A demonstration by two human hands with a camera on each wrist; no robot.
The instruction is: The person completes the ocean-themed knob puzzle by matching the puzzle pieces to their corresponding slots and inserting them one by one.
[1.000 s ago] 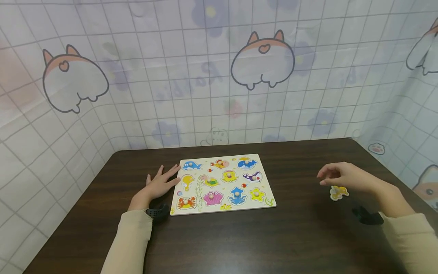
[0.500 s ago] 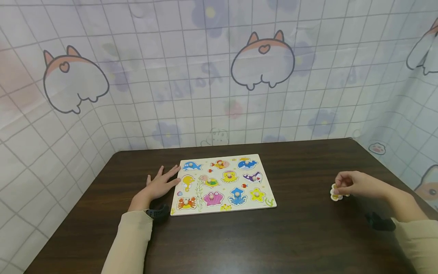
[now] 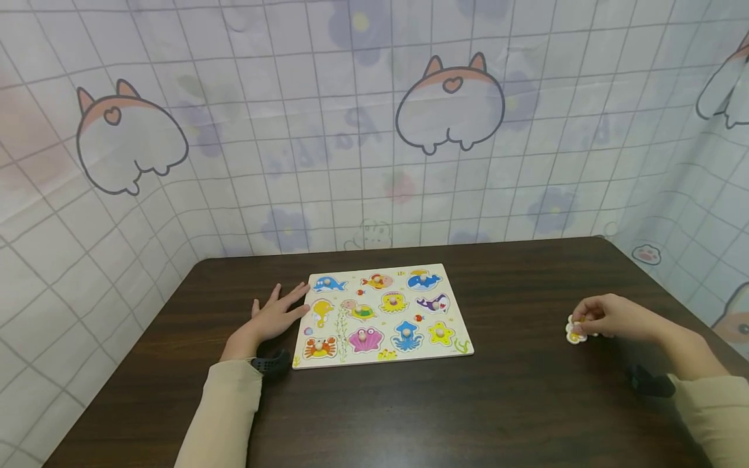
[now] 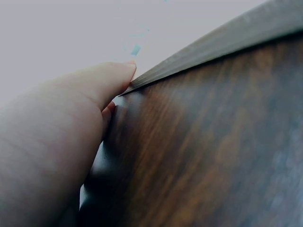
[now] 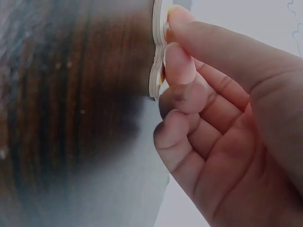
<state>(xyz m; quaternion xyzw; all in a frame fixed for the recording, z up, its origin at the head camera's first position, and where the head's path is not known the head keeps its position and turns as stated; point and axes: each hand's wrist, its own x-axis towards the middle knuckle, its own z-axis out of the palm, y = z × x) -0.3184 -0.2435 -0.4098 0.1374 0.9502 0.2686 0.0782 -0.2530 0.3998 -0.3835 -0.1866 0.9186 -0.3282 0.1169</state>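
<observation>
The wooden knob puzzle board (image 3: pixel 387 325), printed with sea creatures, lies flat on the table. My left hand (image 3: pixel 272 320) rests at its left side with fingers spread, fingertips at the edge. In the left wrist view the thumb (image 4: pixel 113 78) lies against the board's edge (image 4: pixel 203 52). To the far right, my right hand (image 3: pixel 617 316) pinches a small white-and-yellow puzzle piece (image 3: pixel 575 333) between thumb and forefinger. The right wrist view gives the piece (image 5: pixel 156 56) edge-on, with its top mostly hidden by the fingers. Whether it is off the tabletop cannot be told.
The dark wooden table (image 3: pixel 421 409) reaches back to a cloth wall covering (image 3: pixel 374 182) with a grid and cartoon animals. Dark straps (image 3: pixel 272 362) sit on both wrists. Several knobbed pieces, such as a crab (image 3: pixel 319 348) and a starfish (image 3: pixel 441 333), sit in the board.
My right hand has moved right and down onto the white-and-yellow puzzle piece and now pinches it. The left hand and the board stay in place.
</observation>
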